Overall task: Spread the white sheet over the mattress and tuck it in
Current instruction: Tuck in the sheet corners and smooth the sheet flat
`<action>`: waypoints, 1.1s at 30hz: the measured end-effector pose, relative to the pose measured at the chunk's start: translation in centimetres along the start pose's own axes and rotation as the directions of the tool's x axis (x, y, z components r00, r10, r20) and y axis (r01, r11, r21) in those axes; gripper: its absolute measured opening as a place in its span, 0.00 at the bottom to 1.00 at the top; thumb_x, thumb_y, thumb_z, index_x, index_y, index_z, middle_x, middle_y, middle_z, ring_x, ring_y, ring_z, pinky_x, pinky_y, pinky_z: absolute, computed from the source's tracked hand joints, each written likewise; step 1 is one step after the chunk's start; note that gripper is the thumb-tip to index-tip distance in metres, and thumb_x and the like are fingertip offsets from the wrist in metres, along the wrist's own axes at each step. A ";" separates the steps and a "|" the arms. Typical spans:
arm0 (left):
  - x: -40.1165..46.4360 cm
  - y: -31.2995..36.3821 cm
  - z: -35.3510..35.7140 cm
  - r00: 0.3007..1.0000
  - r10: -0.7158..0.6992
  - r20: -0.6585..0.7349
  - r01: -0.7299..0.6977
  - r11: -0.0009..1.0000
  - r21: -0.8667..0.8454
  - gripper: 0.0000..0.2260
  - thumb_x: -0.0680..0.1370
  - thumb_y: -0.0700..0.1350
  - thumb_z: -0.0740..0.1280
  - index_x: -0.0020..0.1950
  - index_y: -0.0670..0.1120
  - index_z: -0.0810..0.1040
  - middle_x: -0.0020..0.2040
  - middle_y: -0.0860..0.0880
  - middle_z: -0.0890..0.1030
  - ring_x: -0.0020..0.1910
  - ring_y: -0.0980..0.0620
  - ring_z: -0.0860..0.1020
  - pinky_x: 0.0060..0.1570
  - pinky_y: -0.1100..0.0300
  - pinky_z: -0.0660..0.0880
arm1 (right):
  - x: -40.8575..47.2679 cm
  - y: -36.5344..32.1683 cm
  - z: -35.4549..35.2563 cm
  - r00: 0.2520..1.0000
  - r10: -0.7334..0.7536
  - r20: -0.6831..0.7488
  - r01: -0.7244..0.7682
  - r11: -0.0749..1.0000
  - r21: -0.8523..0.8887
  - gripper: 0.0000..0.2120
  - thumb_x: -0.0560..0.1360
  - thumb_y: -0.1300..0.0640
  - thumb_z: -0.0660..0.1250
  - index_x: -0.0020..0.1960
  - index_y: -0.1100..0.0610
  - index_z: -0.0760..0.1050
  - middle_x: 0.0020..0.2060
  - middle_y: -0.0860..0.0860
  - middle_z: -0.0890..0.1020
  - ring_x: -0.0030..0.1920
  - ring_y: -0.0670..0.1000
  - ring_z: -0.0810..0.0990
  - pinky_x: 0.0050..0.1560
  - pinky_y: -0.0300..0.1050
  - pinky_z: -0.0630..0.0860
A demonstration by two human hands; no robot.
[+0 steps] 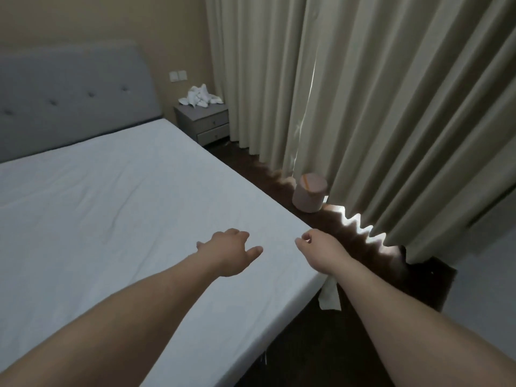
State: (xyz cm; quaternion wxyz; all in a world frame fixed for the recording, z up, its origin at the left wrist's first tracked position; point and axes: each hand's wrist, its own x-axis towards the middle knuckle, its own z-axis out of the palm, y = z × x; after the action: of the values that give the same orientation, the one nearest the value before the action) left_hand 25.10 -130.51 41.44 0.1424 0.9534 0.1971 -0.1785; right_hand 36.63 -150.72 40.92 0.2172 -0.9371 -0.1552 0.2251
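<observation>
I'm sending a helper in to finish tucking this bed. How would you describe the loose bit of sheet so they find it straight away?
Start at the bed and follow its curtain-side edge toward the near corner. Just below the right hand, a small flap of white sheet hangs down over the dark floor. It is the only part dangling; the rest lies flat on the mattress.

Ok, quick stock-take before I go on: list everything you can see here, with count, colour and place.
white sheet: one, white, spread over the mattress, a loose flap hanging at the near corner.
headboard: one, grey, tufted, far end of bed.
nightstand: one, grey, beside the headboard.
crumpled cloth: one, white, on the nightstand.
curtains: beige, along the right side.
round container: one, pinkish, on the floor by the curtains.
left hand: over the sheet.
right hand: at the bed's edge.
</observation>
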 end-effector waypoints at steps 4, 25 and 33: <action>5.8 4.0 -1.6 0.998 -0.049 -0.029 0.049 0.999 -0.005 0.33 0.80 0.70 0.52 0.80 0.54 0.62 0.80 0.52 0.64 0.76 0.44 0.65 0.69 0.29 0.63 | 7.4 0.6 -3.4 0.994 -0.100 0.038 0.100 0.995 -0.015 0.25 0.83 0.42 0.58 0.75 0.53 0.70 0.67 0.51 0.78 0.63 0.53 0.78 0.61 0.52 0.77; 32.8 14.9 -9.4 0.819 -0.573 -0.017 0.544 0.787 -0.291 0.32 0.81 0.70 0.53 0.80 0.55 0.63 0.80 0.54 0.63 0.77 0.45 0.64 0.70 0.34 0.64 | 44.6 -0.5 -16.3 0.780 -0.526 0.339 0.593 0.794 -0.132 0.24 0.83 0.40 0.59 0.74 0.51 0.71 0.64 0.48 0.80 0.56 0.48 0.80 0.53 0.46 0.79; 31.6 22.7 -5.1 0.550 -0.819 0.161 0.780 0.435 -0.450 0.31 0.81 0.69 0.54 0.80 0.55 0.64 0.80 0.55 0.62 0.77 0.45 0.63 0.71 0.35 0.64 | 49.6 0.6 -16.3 0.495 -0.579 0.648 0.817 0.564 -0.120 0.25 0.83 0.39 0.58 0.74 0.52 0.72 0.67 0.49 0.79 0.63 0.51 0.79 0.61 0.48 0.76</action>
State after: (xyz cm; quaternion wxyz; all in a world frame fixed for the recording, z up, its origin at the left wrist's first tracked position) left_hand 63.39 -138.51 38.08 0.2598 0.6863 0.6664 -0.1318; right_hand 86.96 -137.47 36.15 0.0343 -0.7035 -0.6289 0.3292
